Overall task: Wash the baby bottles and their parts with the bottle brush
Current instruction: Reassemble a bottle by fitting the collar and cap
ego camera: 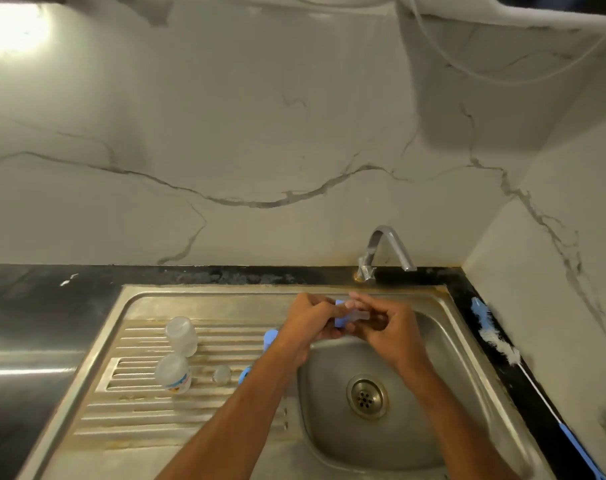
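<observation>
While both hands, left hand [312, 318] and right hand [386, 323], pinch the blue collar with nipple [344, 315] over the sink [467, 341], a wet slip could drop it toward the drain [366, 396] at 6 o'clock. Bottle brush [495, 337] lies unused at 3 o'clock

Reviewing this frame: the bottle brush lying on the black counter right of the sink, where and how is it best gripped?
Probably by the thin handle of the bottle brush, near its blue end, coming from above with the right hand. The brush lies flat along the counter with its bristle head pointing toward the wall, so the handle is closest.

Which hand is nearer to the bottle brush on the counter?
Right. The right hand is over the basin, on the side of the bottle brush; the left hand is farther from it, toward the drainboard.
</observation>
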A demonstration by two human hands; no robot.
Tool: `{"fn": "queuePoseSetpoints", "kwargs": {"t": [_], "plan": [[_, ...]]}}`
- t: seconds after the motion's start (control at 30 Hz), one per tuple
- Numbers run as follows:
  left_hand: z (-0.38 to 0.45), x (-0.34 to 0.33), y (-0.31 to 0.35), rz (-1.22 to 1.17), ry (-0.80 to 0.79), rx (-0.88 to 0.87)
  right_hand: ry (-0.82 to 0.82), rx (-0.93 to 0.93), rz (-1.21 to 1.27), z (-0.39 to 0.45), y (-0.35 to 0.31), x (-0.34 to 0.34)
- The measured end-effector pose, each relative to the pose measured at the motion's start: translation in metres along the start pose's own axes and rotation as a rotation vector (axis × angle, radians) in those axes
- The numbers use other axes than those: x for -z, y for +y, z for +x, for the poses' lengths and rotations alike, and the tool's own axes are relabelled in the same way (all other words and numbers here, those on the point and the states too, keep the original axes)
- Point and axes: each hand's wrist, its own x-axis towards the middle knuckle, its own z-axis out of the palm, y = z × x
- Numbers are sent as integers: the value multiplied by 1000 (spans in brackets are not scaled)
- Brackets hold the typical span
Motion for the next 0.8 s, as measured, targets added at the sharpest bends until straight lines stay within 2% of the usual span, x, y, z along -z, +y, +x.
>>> {"fn": "queuePoseSetpoints", "kwargs": {"t": [0.1,0.23,0.4,0.47,0.6,0.7,0.8], "plan": [[-2,18,-1,-6,35,4,-91,59,-48,4,-7,-21],[-6,48,-6,52,50,11,-114,64,-22,10,-17,-58],[-6,100,-7,284,231,-45,-117,44,15,19,-25,-102],[-3,128,-10,442,361,-93,-114,22,-1,24,-25,-118],[-2,184,-13,950,586,-197,-134,12,4,31,-26,-146],[-4,216,-14,1302,552,-120,-141,3,18,31,-27,-163],[0,236,-18,1415,503,35,-140,-8,16,29,-27,-173]]}}
